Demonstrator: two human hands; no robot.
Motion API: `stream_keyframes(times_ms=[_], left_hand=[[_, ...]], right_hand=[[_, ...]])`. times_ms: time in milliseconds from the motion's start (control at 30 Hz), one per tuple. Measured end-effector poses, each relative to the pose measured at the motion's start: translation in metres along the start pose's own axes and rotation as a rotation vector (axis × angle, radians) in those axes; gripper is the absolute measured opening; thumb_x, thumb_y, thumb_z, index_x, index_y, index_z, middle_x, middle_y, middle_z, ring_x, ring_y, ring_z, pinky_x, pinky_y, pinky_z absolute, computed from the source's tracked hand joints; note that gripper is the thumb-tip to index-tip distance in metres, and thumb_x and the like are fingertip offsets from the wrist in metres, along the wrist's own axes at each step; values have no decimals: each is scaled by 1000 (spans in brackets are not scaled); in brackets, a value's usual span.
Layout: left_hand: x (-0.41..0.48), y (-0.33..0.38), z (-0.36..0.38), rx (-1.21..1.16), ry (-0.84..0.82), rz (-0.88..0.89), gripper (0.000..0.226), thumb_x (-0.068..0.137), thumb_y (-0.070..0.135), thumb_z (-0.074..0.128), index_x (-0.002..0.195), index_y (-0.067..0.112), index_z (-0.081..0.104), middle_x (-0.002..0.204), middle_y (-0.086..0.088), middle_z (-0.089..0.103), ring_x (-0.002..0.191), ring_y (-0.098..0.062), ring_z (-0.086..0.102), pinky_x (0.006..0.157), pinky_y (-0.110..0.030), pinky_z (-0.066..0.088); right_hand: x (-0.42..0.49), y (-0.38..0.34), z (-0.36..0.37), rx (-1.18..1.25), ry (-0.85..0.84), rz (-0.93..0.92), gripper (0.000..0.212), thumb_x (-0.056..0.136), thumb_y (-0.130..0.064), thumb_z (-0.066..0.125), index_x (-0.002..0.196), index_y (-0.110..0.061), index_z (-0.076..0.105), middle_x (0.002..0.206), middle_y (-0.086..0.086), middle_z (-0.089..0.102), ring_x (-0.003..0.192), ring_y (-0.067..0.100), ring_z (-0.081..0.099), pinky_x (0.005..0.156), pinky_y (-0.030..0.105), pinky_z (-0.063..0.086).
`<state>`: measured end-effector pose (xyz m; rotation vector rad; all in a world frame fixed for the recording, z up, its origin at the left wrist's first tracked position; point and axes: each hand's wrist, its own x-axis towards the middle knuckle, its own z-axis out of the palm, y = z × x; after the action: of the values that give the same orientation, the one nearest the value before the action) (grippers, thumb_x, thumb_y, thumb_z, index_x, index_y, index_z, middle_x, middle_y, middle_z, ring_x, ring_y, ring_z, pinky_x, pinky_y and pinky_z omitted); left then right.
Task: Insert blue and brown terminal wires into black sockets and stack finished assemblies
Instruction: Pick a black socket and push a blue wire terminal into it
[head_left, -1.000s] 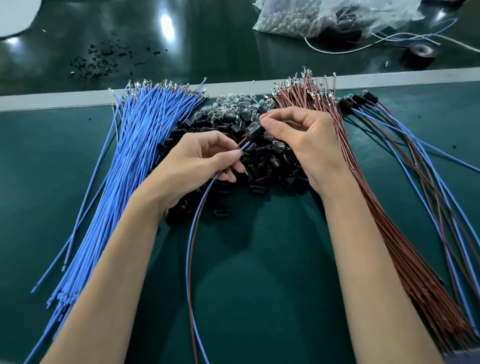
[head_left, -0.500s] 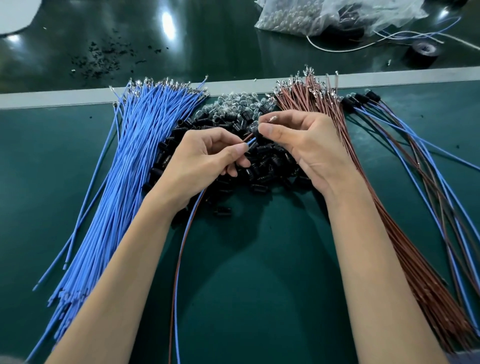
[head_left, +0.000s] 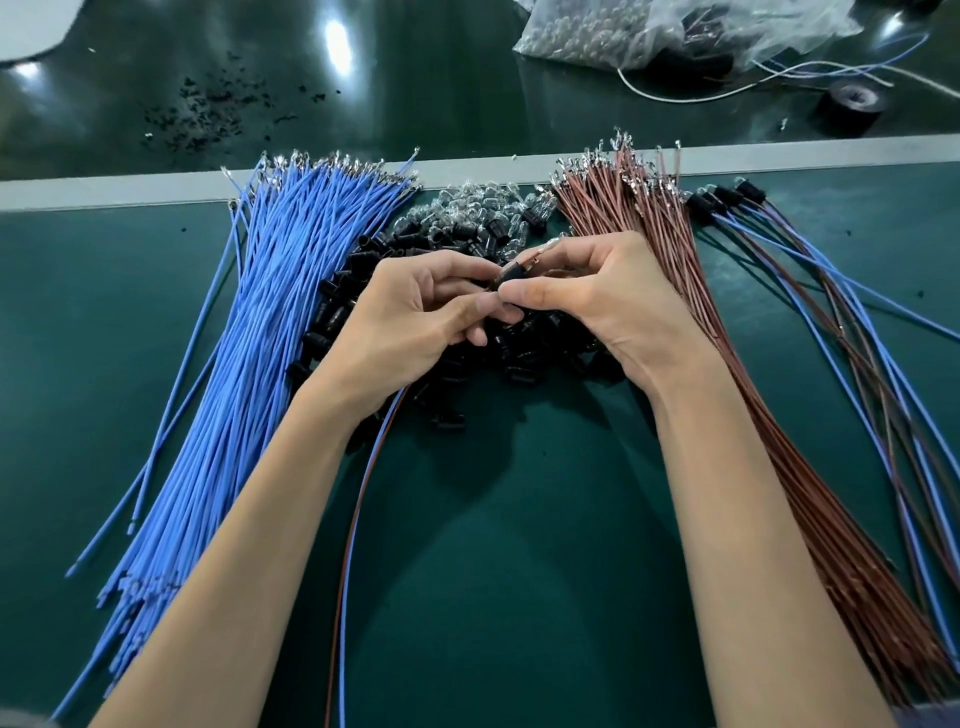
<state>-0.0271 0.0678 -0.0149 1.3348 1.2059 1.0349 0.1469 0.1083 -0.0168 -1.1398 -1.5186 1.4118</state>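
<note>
Fingers (head_left: 524, 296) of the right hand (head_left: 592, 312) are closed on a black socket (head_left: 505, 274). A wire pair (head_left: 353, 519) is pinched by the left hand (head_left: 410, 332) above the socket pile (head_left: 337, 296). Blue wires (head_left: 270, 338) are laid left, brown wires (head_left: 727, 374) right, finished assemblies (head_left: 841, 322) far right. The socket is mostly hidden by fingers.

Cannot tell how deep the terminals sit in the black socket (head_left: 505, 273), nearly covered by the pinching right hand (head_left: 597, 312) and by the left hand (head_left: 415, 322) gripping the wire pair (head_left: 353, 519). Cannot see much of the loose socket pile (head_left: 337, 296) at the bench's middle, buried under both hands. Cannot follow the wire pair, brown bundle (head_left: 737, 374) or finished assemblies (head_left: 702, 203) to their ends, cut off toward the bench's near and right edges.
</note>
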Motion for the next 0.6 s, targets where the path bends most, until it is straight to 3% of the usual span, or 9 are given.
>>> stream_keyframes(times_ms=[100,267,333,433,600], left_hand=[[0,0,0,-14,18,-5,13,89,3,61,101,8,65,79,1,75,62,-12,59,61,-14,50],[1,1,2,-7,44,48,14,89,6,63,95,18,67,79,4,75,65,-7,62,61,-14,49],[-1,3,3,-28,43,60,10,87,17,66,96,18,68,81,2,75,64,-6,61,60,-13,46],[-1,3,7,-20,118,79,23,80,33,67,90,13,67,77,0,74,54,-8,57,56,-13,44],[2,0,6,22,164,57,12,90,16,64,82,10,57,67,-1,68,48,-10,54,50,-13,41]], right_hand=[[1,1,-2,-10,-16,-11,9,70,-12,83,76,-17,78,86,7,74,83,18,71,87,33,57],[2,-1,-4,95,78,-37,5,76,-12,79,79,-16,77,89,10,74,90,22,68,98,45,51],[1,-2,0,65,104,-70,6,77,-7,77,81,-12,75,89,9,74,88,20,69,94,44,54],[0,-3,8,-43,64,-105,5,80,-7,76,85,-8,74,88,8,73,83,18,70,86,36,57],[2,-3,7,-112,127,-96,3,85,-11,72,87,-13,74,88,3,74,86,17,70,88,33,56]])
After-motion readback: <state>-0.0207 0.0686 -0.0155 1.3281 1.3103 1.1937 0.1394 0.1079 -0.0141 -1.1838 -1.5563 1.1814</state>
